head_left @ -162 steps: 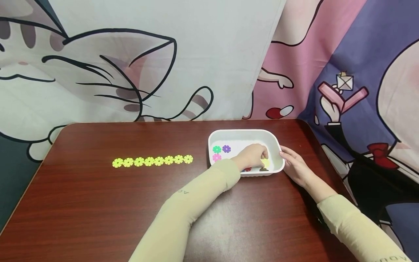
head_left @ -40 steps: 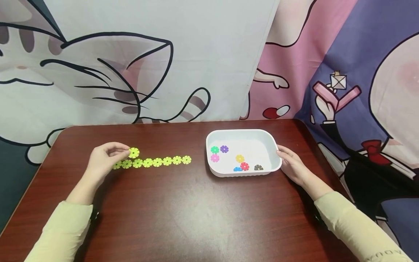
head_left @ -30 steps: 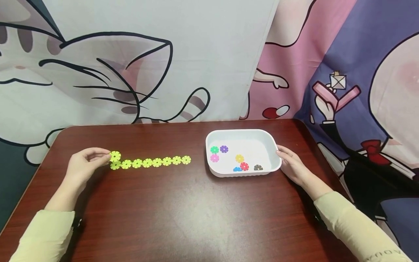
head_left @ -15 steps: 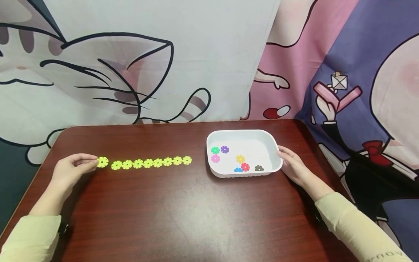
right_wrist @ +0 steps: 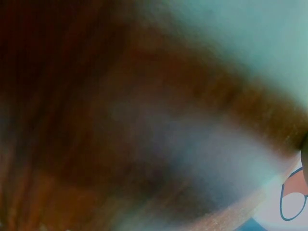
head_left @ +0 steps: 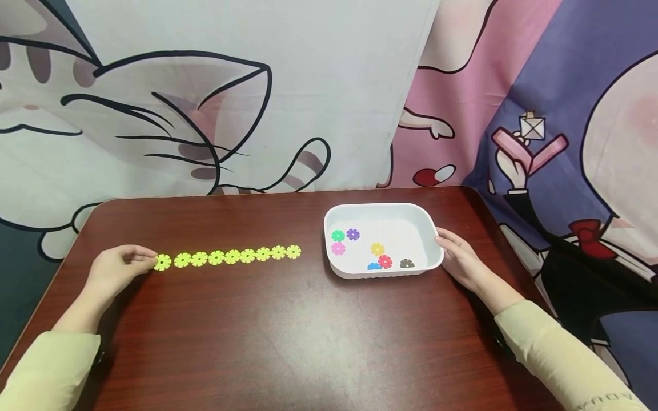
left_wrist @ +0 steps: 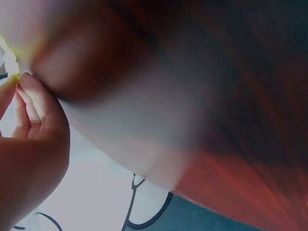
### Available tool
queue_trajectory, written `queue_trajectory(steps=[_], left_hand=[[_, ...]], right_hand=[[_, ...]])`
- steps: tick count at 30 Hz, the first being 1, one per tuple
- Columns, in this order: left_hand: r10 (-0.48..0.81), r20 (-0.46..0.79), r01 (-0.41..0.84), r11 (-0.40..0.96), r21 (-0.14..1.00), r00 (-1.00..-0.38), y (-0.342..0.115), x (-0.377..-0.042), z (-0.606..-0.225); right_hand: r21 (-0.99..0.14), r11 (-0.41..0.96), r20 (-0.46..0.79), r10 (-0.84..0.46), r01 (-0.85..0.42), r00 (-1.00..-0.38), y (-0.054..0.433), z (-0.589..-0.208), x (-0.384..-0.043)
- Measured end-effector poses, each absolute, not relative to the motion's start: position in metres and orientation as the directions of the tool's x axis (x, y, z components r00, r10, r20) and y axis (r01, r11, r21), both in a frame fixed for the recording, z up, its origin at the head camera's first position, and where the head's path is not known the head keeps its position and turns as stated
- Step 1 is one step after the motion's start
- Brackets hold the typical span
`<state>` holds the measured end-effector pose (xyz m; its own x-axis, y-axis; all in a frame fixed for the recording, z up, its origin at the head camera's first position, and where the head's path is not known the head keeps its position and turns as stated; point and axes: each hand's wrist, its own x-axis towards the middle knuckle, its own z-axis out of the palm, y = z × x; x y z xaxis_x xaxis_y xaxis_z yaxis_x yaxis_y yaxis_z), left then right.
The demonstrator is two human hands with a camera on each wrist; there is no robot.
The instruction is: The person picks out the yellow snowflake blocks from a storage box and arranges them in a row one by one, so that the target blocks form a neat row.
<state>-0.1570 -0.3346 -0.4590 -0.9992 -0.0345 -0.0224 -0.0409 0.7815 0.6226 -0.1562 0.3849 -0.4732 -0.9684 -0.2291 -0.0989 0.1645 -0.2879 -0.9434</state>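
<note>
My left hand (head_left: 117,270) pinches a yellow flower-shaped plastic disc (head_left: 163,262) by its left edge, low over the table. A small gap parts this disc from the left end of a straight row of matching yellow discs (head_left: 232,256). In the left wrist view, thumb and fingertips meet at a bright yellow edge (left_wrist: 11,62). On the other side, my right hand (head_left: 462,260) holds the right rim of a white plastic tray (head_left: 406,222), thumb on top and the fingers partly hidden. The right wrist view is mostly blur.
Inside the tray lie loose flower discs: green (head_left: 337,235), purple (head_left: 353,234), pink (head_left: 338,248), orange-yellow (head_left: 377,249), red (head_left: 385,262), blue (head_left: 374,266) and black (head_left: 407,263). A cartoon-printed cloth (head_left: 329,85) hangs behind the brown table (head_left: 288,331).
My left hand took a yellow disc out of the tray, carried it left over the row, and lowered it past the row's left end. My right hand stays at the tray.
</note>
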Motion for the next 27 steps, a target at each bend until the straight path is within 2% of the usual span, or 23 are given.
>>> queue_trajectory(steps=[5,27], left_hand=[[-0.022,-0.005,-0.021,0.812,0.583,-1.000,-0.3324,-0.1600,-0.4598],[0.004,0.020,0.015,0.836,0.549,-1.000,-0.3282,-0.1647,-0.4619]], right_hand=[[-0.944,-0.287,-0.097,-0.227,0.162,-0.969,0.3836,-0.4728,-0.1569],[-0.940,-0.307,-0.075,-0.236,0.147,-0.969,0.3843,-0.4753,-0.1576]])
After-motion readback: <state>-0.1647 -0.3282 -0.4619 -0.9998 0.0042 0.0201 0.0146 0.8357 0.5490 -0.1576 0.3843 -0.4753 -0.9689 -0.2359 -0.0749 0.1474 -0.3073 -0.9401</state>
